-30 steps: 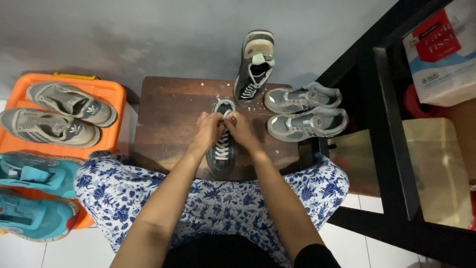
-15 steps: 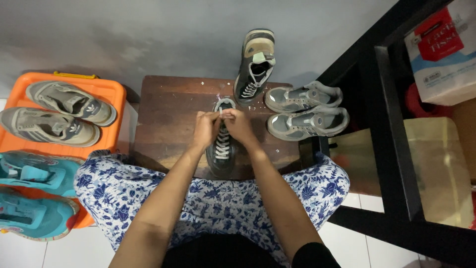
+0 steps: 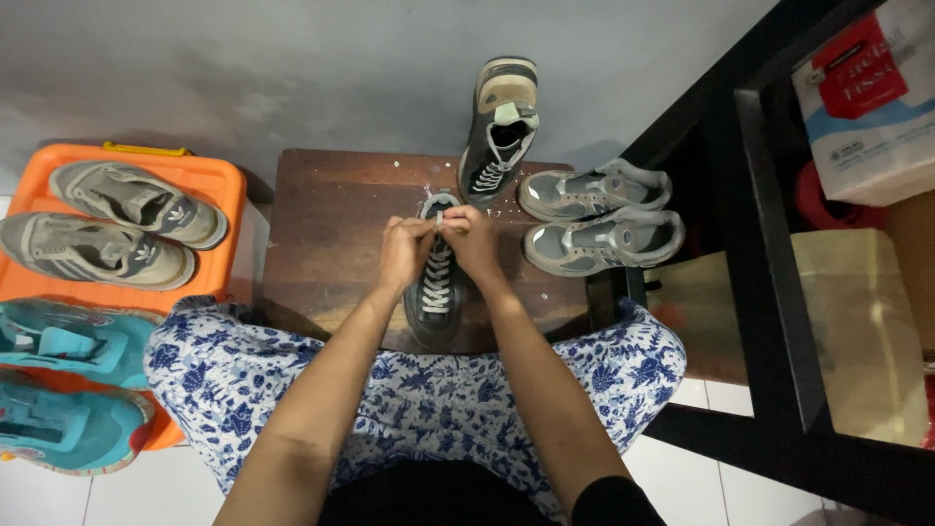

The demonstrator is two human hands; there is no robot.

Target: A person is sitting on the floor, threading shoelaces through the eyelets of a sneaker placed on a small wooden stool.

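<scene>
A dark grey sneaker [image 3: 435,297] with white laces [image 3: 437,278] lies on a dark wooden stool [image 3: 326,229], toe toward me. My left hand [image 3: 406,249] and my right hand [image 3: 472,244] meet over the sneaker's tongue, each pinching a white lace end between the fingers. The upper part of the sneaker is hidden under my hands. Its matching dark sneaker [image 3: 501,127] leans upright against the wall at the stool's far right corner.
A pair of grey sneakers [image 3: 599,219] lies on the stool's right end. Two grey-brown shoes [image 3: 107,224] and two teal shoes [image 3: 63,375] rest on an orange bin [image 3: 209,180] at left. A black shelf frame [image 3: 760,253] stands at right.
My hands have shifted slightly along the top of the sneaker, drawing the lace ends together; the shoes around them have not moved.
</scene>
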